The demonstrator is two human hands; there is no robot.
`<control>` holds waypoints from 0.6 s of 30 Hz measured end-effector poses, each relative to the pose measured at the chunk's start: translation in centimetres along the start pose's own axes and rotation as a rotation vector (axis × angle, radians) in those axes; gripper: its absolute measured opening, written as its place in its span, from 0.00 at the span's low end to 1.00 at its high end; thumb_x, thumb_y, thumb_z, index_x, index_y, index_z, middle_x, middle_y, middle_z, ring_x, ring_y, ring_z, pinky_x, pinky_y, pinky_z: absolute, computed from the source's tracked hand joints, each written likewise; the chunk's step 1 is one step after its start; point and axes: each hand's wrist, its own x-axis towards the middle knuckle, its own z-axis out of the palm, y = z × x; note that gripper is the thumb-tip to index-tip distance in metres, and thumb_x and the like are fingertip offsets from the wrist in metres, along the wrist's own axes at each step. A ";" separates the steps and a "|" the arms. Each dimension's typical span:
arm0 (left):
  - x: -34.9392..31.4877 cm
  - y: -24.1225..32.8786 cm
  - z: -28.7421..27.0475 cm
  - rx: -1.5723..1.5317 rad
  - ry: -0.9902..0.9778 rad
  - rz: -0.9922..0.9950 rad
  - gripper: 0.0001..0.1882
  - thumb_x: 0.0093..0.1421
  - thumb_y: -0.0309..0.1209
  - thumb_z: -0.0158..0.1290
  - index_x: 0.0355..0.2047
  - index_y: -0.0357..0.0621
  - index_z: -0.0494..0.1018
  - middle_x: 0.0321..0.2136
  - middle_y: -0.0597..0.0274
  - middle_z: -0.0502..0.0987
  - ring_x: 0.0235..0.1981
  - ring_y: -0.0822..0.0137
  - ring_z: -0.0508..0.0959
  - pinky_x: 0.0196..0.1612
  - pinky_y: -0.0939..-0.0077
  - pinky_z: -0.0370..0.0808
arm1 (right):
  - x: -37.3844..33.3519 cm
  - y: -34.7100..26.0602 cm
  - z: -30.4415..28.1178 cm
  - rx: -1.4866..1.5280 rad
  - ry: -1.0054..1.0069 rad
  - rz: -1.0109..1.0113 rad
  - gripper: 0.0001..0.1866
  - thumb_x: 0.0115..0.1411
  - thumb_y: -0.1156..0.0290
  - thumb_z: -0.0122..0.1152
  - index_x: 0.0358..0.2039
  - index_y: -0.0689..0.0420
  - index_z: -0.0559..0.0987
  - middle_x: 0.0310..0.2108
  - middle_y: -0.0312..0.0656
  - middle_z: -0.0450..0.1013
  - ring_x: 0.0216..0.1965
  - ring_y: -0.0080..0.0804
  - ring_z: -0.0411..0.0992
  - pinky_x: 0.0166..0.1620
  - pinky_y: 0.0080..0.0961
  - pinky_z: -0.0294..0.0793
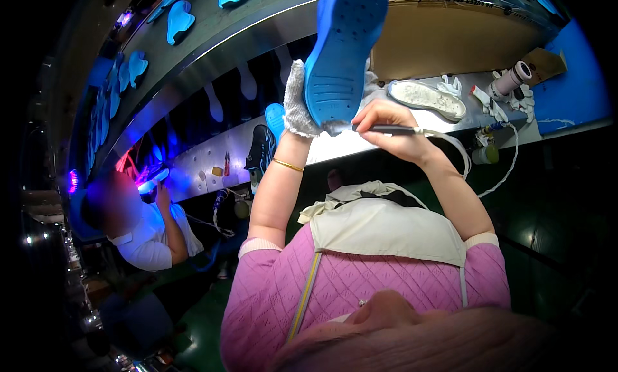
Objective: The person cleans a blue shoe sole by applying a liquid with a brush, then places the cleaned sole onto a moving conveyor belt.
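Observation:
In front of me stands a blue shoe sole (341,63), tilted up, with grooves and small holes in its face. My left hand (298,108), in a white knit glove, is closed around its left edge near the bottom end. My bare right hand (391,128) pinches a brush (402,130) with a dark handle. A pale tube runs from the handle's end off to the right. The greyish brush tip (335,126) is at the sole's lower edge, beside the gloved hand; whether it touches I cannot tell.
On the bench to the right lie a white-lined sole (428,100), white gloves (492,104) and a pink bottle (512,80). A cardboard box (444,47) stands behind. Blue pieces (180,21) lie on a conveyor at upper left. A dark shoe (259,148) stands left of my arm; a co-worker (148,224) works farther left.

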 end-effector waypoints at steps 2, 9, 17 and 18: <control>0.3 0.3 -0.4 -0.062 0.014 -0.062 0.37 0.62 0.60 0.45 0.55 0.37 0.69 0.48 0.46 0.76 0.44 0.54 0.80 0.47 0.59 0.79 | -0.2 0.3 0.0 0.077 -0.050 0.070 0.04 0.51 0.82 0.63 0.28 0.60 0.79 0.37 0.42 0.75 0.39 0.27 0.74 0.45 0.22 0.74; 0.9 0.4 1.1 0.118 0.125 -0.132 0.30 0.61 0.54 0.52 0.45 0.37 0.76 0.39 0.47 0.80 0.36 0.58 0.82 0.39 0.63 0.81 | -1.0 -0.3 -1.1 0.299 0.056 0.032 0.02 0.52 0.75 0.65 0.28 0.58 0.80 0.36 0.43 0.76 0.40 0.28 0.74 0.43 0.22 0.73; 2.2 1.5 4.0 0.352 0.156 -0.301 0.30 0.59 0.54 0.54 0.44 0.36 0.76 0.37 0.47 0.80 0.30 0.59 0.82 0.31 0.69 0.83 | 1.3 -1.8 -0.5 -0.286 -0.092 -0.050 0.03 0.49 0.82 0.62 0.24 0.60 0.78 0.35 0.41 0.75 0.38 0.29 0.74 0.42 0.23 0.73; 2.4 1.4 4.3 0.367 0.137 -0.329 0.28 0.60 0.52 0.54 0.43 0.36 0.76 0.37 0.47 0.80 0.28 0.60 0.82 0.29 0.70 0.83 | 1.5 -2.2 -0.7 -0.296 -0.137 -0.022 0.03 0.48 0.82 0.62 0.24 0.60 0.78 0.34 0.40 0.75 0.38 0.29 0.74 0.41 0.23 0.73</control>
